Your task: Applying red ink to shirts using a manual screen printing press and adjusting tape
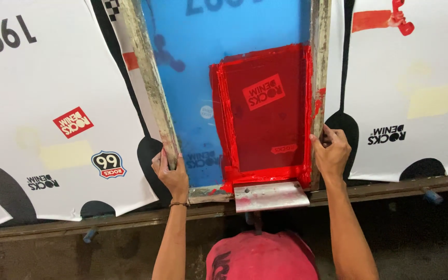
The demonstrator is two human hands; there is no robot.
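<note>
Head view: left hand (171,173) and right hand (331,151) each clamp a side rail of the wooden screen frame (151,83), which lies on white fabric (37,103); a squeegee (270,195) rests at its near edge
</note>
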